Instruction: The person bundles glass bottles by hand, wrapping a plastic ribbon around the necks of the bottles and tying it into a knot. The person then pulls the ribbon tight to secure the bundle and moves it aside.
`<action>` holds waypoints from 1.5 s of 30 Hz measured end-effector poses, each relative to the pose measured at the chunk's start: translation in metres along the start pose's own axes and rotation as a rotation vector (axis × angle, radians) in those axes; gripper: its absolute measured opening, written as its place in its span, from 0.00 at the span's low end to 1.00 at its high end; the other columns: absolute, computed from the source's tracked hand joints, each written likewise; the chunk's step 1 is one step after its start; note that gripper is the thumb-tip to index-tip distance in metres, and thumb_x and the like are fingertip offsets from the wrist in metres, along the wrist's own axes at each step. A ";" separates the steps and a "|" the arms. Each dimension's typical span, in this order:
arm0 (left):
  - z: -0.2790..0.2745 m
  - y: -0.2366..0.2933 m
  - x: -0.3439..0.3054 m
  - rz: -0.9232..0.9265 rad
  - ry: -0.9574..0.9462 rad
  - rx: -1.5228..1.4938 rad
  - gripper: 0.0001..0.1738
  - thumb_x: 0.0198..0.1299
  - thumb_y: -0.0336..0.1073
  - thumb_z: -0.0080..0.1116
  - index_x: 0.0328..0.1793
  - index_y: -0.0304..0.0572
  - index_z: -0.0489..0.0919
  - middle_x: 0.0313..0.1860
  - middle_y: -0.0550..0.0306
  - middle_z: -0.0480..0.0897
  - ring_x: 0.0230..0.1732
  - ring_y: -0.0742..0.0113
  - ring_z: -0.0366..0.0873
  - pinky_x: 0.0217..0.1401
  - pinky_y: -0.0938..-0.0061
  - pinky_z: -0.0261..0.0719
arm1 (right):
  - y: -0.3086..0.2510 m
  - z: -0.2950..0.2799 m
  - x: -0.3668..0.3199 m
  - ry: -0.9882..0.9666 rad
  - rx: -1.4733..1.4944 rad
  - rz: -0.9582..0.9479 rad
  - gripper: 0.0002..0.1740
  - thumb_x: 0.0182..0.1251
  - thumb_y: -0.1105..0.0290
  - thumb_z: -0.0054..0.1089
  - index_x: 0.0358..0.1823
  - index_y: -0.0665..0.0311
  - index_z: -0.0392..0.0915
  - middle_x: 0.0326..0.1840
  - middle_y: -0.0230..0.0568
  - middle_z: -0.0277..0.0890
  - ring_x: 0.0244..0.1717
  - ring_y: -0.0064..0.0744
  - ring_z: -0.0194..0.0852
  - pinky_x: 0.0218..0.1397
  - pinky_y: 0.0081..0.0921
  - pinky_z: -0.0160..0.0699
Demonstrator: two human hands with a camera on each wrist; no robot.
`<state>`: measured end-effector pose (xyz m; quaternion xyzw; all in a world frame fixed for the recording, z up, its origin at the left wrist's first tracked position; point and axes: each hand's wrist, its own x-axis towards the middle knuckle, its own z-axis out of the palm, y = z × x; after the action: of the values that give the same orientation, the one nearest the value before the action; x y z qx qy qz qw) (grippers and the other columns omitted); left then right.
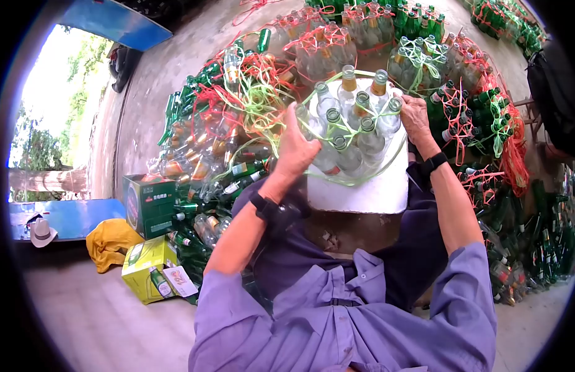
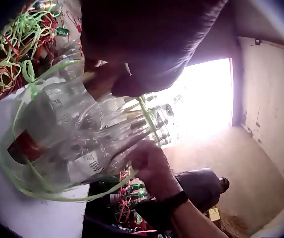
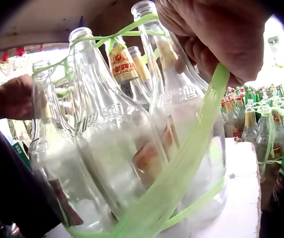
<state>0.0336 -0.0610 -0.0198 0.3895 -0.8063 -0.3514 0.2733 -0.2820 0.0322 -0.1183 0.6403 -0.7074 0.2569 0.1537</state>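
Observation:
A cluster of clear glass bottles (image 1: 369,141), some with gold neck labels, stands upright on a white block (image 1: 362,199) between my knees. Light green plastic strap (image 3: 194,148) loops around the bottles' sides and crosses between their necks. My right hand (image 1: 415,119), at the cluster's right side, has curled fingers gripping the strap, which runs down from under them in the right wrist view. On the opposite side, my left hand (image 1: 297,149) lies against the bottles with a finger extended upward and the thumb apart. Its other fingers are partly hidden.
Tangled red and green strapping (image 1: 256,93) lies over loose bottles to the left. Tied bundles of clear bottles (image 1: 324,56) and green bottles (image 1: 489,121) stand behind and right. A green carton (image 1: 150,208) and a yellow box (image 1: 148,270) sit at the lower left.

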 end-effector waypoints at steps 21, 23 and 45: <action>0.016 0.081 0.033 0.723 -0.016 0.192 0.24 0.55 0.21 0.55 0.60 0.38 0.80 0.49 0.48 0.86 0.56 0.51 0.82 0.62 0.60 0.77 | -0.072 -0.046 -0.047 -0.078 1.039 0.730 0.19 0.74 0.64 0.59 0.29 0.72 0.87 0.20 0.34 0.81 0.25 0.18 0.70 0.34 0.23 0.71; 0.029 0.085 0.044 0.765 -0.057 0.192 0.20 0.58 0.24 0.57 0.59 0.37 0.80 0.47 0.49 0.87 0.56 0.49 0.81 0.62 0.58 0.77 | -0.071 -0.045 -0.043 -0.094 1.099 0.737 0.17 0.70 0.65 0.59 0.28 0.71 0.87 0.20 0.33 0.81 0.25 0.17 0.69 0.33 0.23 0.70; 0.062 0.082 0.064 0.663 -0.508 0.407 0.25 0.50 0.26 0.63 0.57 0.44 0.73 0.42 0.62 0.86 0.54 0.54 0.75 0.66 0.53 0.57 | -0.068 -0.045 -0.028 -0.255 1.138 0.846 0.22 0.60 0.56 0.69 0.16 0.67 0.83 0.15 0.35 0.77 0.20 0.26 0.73 0.29 0.27 0.71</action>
<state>-0.0818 -0.0551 0.0173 0.0580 -0.9813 -0.1637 0.0828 -0.2161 0.0775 -0.0852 0.3174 -0.6637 0.5463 -0.4004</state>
